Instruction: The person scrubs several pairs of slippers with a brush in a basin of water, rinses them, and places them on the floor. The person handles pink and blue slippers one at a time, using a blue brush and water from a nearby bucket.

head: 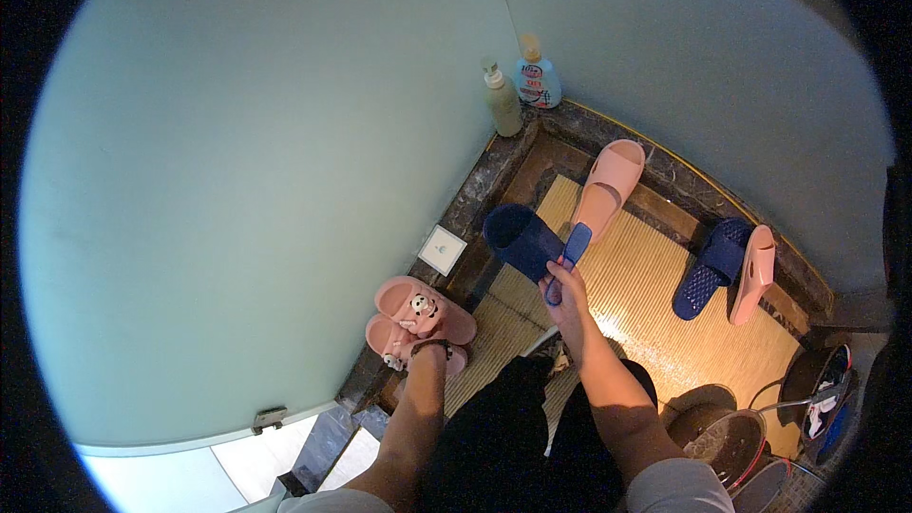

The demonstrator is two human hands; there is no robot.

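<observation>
My right hand (566, 288) grips a slim blue piece (576, 243) with a loop at its lower end. Right beside it is a navy slide slipper (524, 239); I cannot tell whether the two are joined. My left hand reaches to a pair of pink slippers (420, 310) with panda charms, a dark band around the wrist. The slippers hide its fingers, so I cannot tell how it holds them. Beyond my right hand a pink slide slipper (614, 172) leans with its toe on the stone ledge (470, 192). Another navy slipper (712, 267) and a pink slipper (753, 274) stand at the right.
A ribbed beige mat (641, 278) covers the floor. A green pump bottle (504, 107) and a blue pump bottle (538, 82) stand in the corner by the frosted walls. A white square card (442, 251) is on the ledge. Several round-rimmed objects (734, 442) crowd the lower right.
</observation>
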